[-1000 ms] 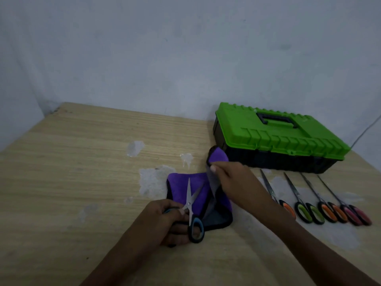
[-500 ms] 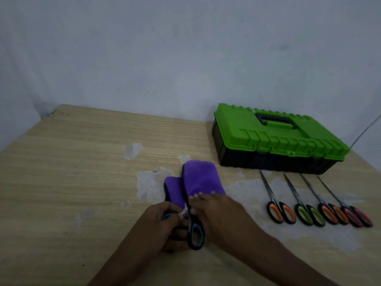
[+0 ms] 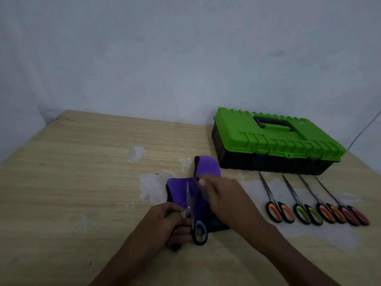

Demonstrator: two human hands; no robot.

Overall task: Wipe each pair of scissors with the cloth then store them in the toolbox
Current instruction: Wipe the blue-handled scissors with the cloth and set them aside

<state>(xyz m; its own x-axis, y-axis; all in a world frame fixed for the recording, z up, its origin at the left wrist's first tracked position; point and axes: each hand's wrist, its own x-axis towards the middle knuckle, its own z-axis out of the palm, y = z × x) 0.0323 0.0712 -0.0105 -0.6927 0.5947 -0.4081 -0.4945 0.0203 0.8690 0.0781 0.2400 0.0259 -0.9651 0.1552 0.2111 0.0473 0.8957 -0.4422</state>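
My left hand (image 3: 165, 221) grips the blue-handled scissors (image 3: 195, 226) by their handles, with the blades pointing away over the purple cloth (image 3: 181, 190). My right hand (image 3: 222, 199) pinches a folded flap of that cloth (image 3: 207, 167) beside the blades; this hand is blurred by motion. To the right, several more pairs lie in a row on the table: orange-handled scissors (image 3: 276, 205), green-handled scissors (image 3: 303, 209), a second orange pair (image 3: 327, 209) and pink-handled scissors (image 3: 350, 211). The green-lidded black toolbox (image 3: 274, 141) stands shut behind them.
The wooden table (image 3: 82, 182) has worn pale patches in its surface near the cloth. A pale wall stands close behind the table. A thin cable (image 3: 365, 129) hangs at the far right.
My right hand has slid away from the scissor handles along the blades with the cloth flap, uncovering the blades. My left hand has kept its hold on the handles.
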